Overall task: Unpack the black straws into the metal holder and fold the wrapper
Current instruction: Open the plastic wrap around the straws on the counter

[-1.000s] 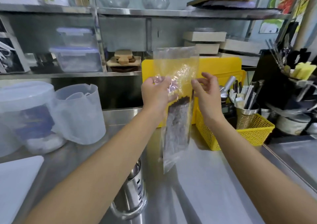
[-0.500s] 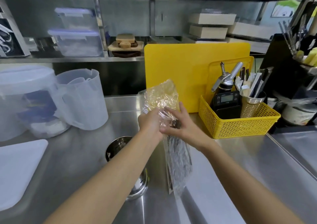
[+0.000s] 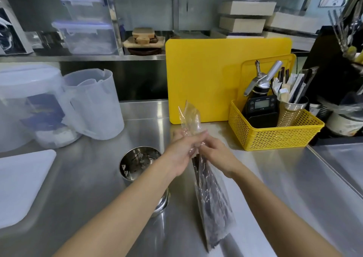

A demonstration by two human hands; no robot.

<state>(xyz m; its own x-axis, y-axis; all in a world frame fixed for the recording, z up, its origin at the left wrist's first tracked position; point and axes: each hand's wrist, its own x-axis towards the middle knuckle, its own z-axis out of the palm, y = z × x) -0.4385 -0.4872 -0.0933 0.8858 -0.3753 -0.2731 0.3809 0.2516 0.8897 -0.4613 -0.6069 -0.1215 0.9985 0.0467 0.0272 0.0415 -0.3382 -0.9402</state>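
A clear plastic wrapper (image 3: pixel 213 207) holding the black straws (image 3: pixel 208 193) hangs above the steel counter in the middle of the view. Its empty top end (image 3: pixel 190 119) sticks up crumpled above my hands. My left hand (image 3: pixel 181 152) grips the wrapper at its neck from the left. My right hand (image 3: pixel 214 154) pinches the same spot from the right. The round metal holder (image 3: pixel 137 161) stands on the counter to the left, partly hidden under my left forearm, with nothing in it that I can see.
A yellow cutting board (image 3: pixel 206 75) leans behind the hands. A yellow basket (image 3: pixel 275 132) with tools stands at the right. Translucent jugs (image 3: pixel 94 103) and a white board (image 3: pixel 21 184) are at the left. A counter seam (image 3: pixel 334 170) runs along the right.
Both hands have come down from chest height toward the counter with the wrapper. Its open top has been bunched together into a narrow neck between the hands.
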